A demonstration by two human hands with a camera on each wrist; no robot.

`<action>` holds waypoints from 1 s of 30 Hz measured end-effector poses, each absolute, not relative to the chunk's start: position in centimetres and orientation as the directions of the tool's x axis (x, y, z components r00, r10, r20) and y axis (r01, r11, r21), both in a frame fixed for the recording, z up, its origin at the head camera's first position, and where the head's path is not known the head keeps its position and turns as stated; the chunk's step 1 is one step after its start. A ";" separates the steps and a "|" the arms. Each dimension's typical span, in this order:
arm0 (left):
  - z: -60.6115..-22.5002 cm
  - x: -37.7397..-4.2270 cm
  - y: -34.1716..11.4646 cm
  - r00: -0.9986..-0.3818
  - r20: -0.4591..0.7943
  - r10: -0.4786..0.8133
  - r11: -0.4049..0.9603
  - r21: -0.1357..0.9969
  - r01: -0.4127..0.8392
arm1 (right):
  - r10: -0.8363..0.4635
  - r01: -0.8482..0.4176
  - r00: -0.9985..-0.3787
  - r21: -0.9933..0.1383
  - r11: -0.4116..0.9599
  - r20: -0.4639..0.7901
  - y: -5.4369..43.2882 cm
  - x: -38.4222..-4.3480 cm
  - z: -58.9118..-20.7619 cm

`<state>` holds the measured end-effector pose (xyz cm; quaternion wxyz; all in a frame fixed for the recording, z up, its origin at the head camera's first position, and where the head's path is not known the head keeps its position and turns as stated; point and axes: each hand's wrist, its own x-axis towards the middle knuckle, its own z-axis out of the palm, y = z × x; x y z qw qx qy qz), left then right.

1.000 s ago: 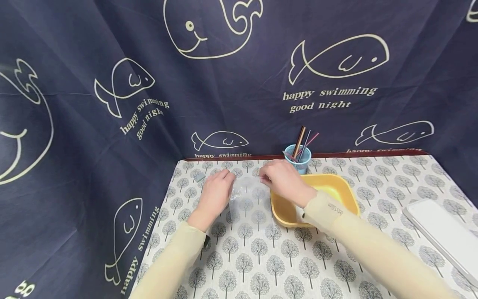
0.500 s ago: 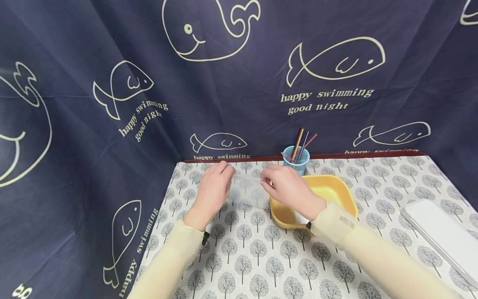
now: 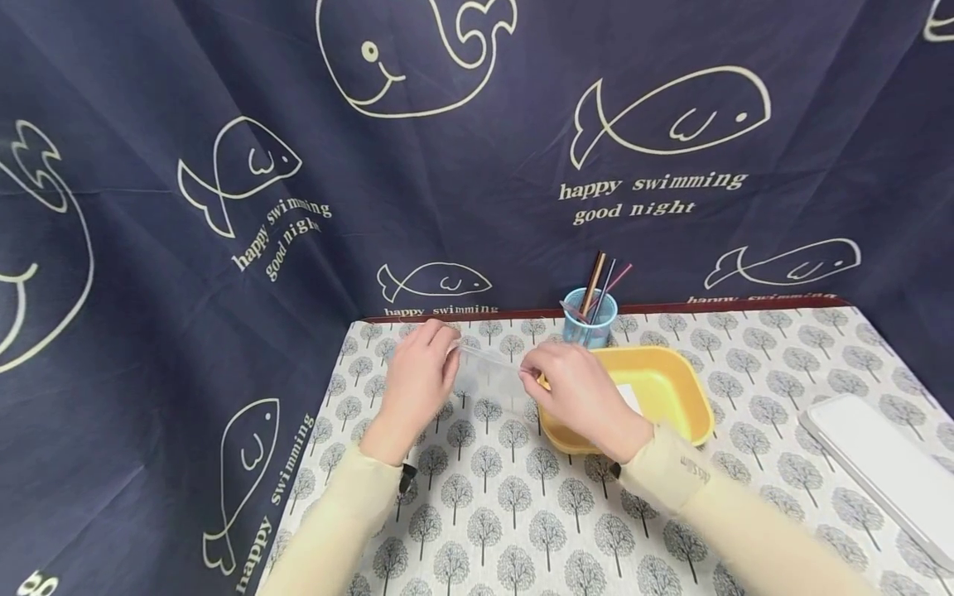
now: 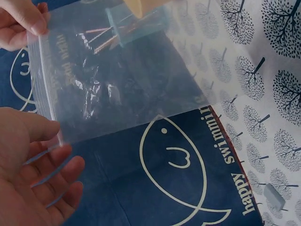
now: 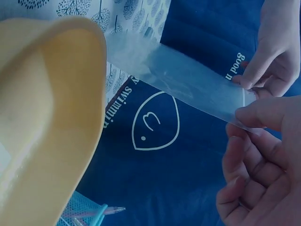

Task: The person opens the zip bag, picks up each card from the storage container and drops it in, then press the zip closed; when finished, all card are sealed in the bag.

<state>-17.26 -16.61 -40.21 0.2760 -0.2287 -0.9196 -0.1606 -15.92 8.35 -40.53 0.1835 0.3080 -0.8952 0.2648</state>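
Observation:
A clear zip-top bag [image 4: 136, 80] is stretched between both hands, its zip strip along the top edge. My left hand [image 3: 419, 372] pinches one top corner between thumb and forefinger; in the left wrist view its other fingers curl loosely below. The opposite corner is pinched by my right hand [image 3: 577, 389], whose thumb and forefinger show at the strip in the right wrist view. The bag's body hangs down from the strip, see-through, with the tablecloth pattern showing behind it. Beside the right hand stands a yellow bin [image 3: 693, 397], partly covered by that hand.
Behind the bin is a blue mesh cup [image 3: 592, 319] holding several pencils. A small grey block, like an eraser [image 4: 274, 196], lies on the tree-patterned tablecloth [image 3: 514, 497]. At the right is a flat white case [image 3: 879, 472]. A navy whale-print curtain [image 3: 462, 207] hangs behind.
The bag, earlier hanging loose from the left hand, is now drawn out between both hands. The right hand has taken hold of its other corner and come slightly down.

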 end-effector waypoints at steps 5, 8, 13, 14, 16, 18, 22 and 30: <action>-40.5 -16.7 -16.9 -0.786 0.581 0.210 0.858 0.276 0.434 | -0.424 -0.656 -0.728 -0.367 0.660 0.539 8.2 -15.4 -41.2; -40.7 -16.2 -16.5 -0.815 0.564 0.130 0.825 0.394 0.405 | -0.404 -0.661 -0.718 -0.372 0.652 0.567 8.1 -15.0 -41.4; -41.4 -15.3 -15.1 -0.908 0.413 0.067 0.668 0.658 0.348 | -0.360 -0.657 -0.706 -0.375 0.654 0.610 7.7 -14.5 -41.9; -41.5 -15.1 -14.7 -0.928 0.366 0.070 0.629 0.706 0.326 | -0.349 -0.655 -0.704 -0.375 0.656 0.618 7.6 -14.4 -42.0; -41.6 -14.9 -14.0 -0.954 0.288 0.077 0.564 0.777 0.280 | -0.332 -0.656 -0.695 -0.374 0.656 0.637 7.5 -14.2 -42.2; -41.6 -14.8 -13.3 -0.967 0.242 0.077 0.529 0.812 0.246 | -0.317 -0.659 -0.686 -0.374 0.653 0.655 7.3 -14.0 -42.4; -41.5 -14.7 -12.5 -0.972 0.223 0.069 0.497 0.837 0.227 | -0.294 -0.660 -0.675 -0.375 0.651 0.677 7.2 -13.7 -42.8; -41.6 -15.0 -11.9 -0.973 0.210 0.092 0.486 0.844 0.228 | -0.252 -0.643 -0.678 -0.391 0.658 0.690 7.1 -13.3 -43.5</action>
